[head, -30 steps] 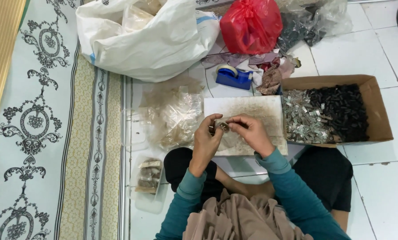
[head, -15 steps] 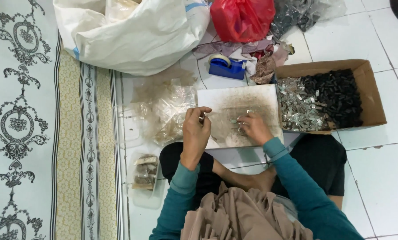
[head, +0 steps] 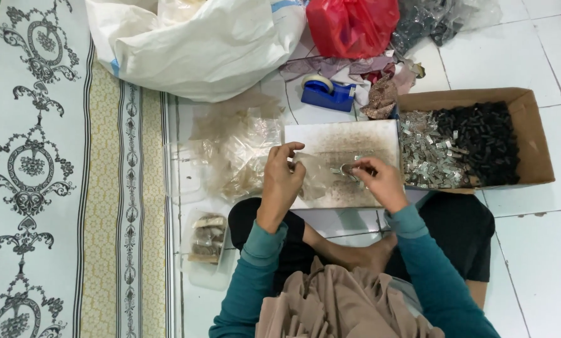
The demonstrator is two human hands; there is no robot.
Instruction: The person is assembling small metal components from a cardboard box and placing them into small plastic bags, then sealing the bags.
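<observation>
Head view, looking straight down at a person seated cross-legged on a white tiled floor. Nearest the camera lie folds of beige cloth (head: 330,300) over the lap, with teal sleeves (head: 255,263) running up to both hands.

The left hand (head: 281,181) is raised over the left edge of a worn, speckled flat board (head: 349,141) lying on the floor in front of the knees. Its thumb and fingertips are pinched together on the edge of a small clear plastic bag (head: 315,178), holding it up. The right hand (head: 380,181) rests on the board just beside the bag, fingers curled down and closed around small silvery metal pieces (head: 346,170) at the bag's mouth; how many pieces it grips is too small to tell.

Left of the knees sits a clear plastic tub (head: 208,241) with brownish contents. Beyond it, touching the board's left side, is a heap of crumpled clear bags (head: 236,147). A patterned grey and yellow rug (head: 55,175) covers the floor to the far left.

Right of the board, touching it, stands an open cardboard box (head: 537,144) holding silvery pieces on its left half and black pieces (head: 481,141) on its right.

Farther away are a blue tape dispenser (head: 325,92), a large white sack (head: 205,44), a red plastic bag (head: 352,25) and a bundle of dark clear-wrapped items (head: 437,19).
</observation>
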